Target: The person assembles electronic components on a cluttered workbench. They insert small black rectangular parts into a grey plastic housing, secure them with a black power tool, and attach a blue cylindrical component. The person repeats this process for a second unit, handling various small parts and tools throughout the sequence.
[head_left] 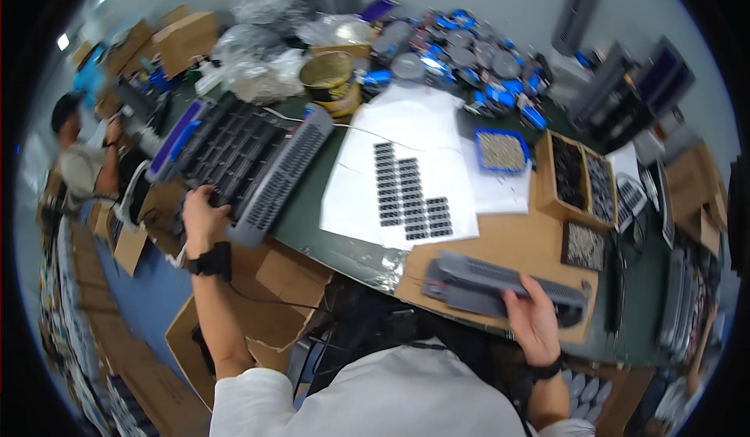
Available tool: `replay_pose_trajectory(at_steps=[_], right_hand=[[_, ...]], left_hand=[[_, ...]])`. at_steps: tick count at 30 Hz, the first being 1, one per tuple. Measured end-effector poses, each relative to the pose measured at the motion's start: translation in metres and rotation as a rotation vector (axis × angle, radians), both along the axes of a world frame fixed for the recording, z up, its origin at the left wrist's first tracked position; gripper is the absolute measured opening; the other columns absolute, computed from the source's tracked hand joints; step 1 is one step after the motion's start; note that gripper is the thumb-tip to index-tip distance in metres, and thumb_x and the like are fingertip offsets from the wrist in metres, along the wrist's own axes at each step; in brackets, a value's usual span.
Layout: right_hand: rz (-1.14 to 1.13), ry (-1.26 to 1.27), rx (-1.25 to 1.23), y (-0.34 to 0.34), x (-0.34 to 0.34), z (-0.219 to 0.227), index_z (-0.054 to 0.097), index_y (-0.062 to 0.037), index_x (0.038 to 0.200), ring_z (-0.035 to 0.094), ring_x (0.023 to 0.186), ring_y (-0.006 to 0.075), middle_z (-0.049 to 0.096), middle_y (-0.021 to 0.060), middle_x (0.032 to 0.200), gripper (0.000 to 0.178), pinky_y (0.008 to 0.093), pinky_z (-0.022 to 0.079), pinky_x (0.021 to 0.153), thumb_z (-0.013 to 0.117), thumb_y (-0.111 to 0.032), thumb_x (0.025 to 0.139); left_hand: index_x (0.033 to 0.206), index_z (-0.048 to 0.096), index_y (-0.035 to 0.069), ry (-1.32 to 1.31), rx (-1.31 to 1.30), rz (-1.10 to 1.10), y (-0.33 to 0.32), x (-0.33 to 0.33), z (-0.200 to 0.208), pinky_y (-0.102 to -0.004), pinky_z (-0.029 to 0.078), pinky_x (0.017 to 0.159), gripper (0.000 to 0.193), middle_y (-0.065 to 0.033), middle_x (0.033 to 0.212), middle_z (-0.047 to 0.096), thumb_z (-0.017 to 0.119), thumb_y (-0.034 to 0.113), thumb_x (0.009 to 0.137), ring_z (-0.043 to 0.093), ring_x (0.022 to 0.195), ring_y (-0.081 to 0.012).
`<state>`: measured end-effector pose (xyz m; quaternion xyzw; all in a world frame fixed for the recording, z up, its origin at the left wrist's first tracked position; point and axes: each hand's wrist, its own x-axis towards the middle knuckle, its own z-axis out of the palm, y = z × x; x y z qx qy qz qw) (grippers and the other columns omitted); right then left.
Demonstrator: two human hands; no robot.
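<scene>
My right hand (534, 318) is closed on a long grey plastic housing (478, 281), which lies tilted over a cardboard sheet (418, 290). The thumb and fingers press on the housing's slotted side, and a thin reddish wire shows at its left end. On the left, my left hand (205, 220) curls its fingers over the near end of a row of dark plastic housings (238, 144). A grey housing with a slotted side (283, 178) borders that row on the right. What lies under my left fingers is partly hidden.
Small black pieces (408, 191) stand in rows on white paper (351, 203). Behind are a yellow tin (332, 103) and heaped blue-wrapped parts (500, 93). A blue tray (525, 154), wooden box (548, 187) and dark tray (583, 247) stand right. Another person (82, 160) works far left.
</scene>
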<state>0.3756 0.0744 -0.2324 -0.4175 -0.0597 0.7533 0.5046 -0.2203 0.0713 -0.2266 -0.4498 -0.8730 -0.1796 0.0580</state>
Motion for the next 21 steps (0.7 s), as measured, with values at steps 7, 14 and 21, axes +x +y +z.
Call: replay_pose_trajectory(at_steps=[7, 14, 21], right_hand=[[0.437, -0.306, 0.264, -0.003, 0.007, 0.046, 0.055, -0.0012, 0.124, 0.066, 0.091, 0.0210, 0.059, 0.0063, 0.109, 0.040, 0.0298, 0.057, 0.082, 0.070, -0.002, 0.087], [0.453, -1.919, 0.910, 0.003, 0.079, 0.051, 0.046, -0.0106, 0.137, 0.048, 0.122, 0.0377, 0.047, 0.0170, 0.132, 0.094, 0.0422, 0.043, 0.100, 0.086, 0.000, 0.053], [0.336, -1.658, 0.955, 0.005, 0.085, 0.010, 0.042, -0.0031, 0.136, 0.049, 0.119, 0.0415, 0.045, 0.0216, 0.130, 0.092, 0.0410, 0.043, 0.100, 0.082, 0.000, 0.054]], left_hand=[[0.119, 0.064, -0.004, -0.513, 0.432, 0.005, -0.033, -0.001, 0.024, -0.0224, 0.050, 0.080, 0.043, -0.0082, 0.101, 0.069, 0.080, 0.006, 0.080, 0.064, 0.089, -0.0117], [0.127, 0.060, -0.003, -0.272, 1.030, -0.344, -0.003, 0.136, 0.113, -0.0272, 0.050, 0.090, 0.046, -0.0128, 0.116, 0.066, 0.073, -0.005, 0.083, 0.063, 0.103, -0.0169], [0.121, 0.063, -0.001, -0.160, 0.742, -1.127, 0.047, 0.295, 0.127, -0.0334, 0.051, 0.089, 0.058, -0.0141, 0.113, 0.067, 0.079, -0.004, 0.065, 0.066, 0.100, -0.0235]])
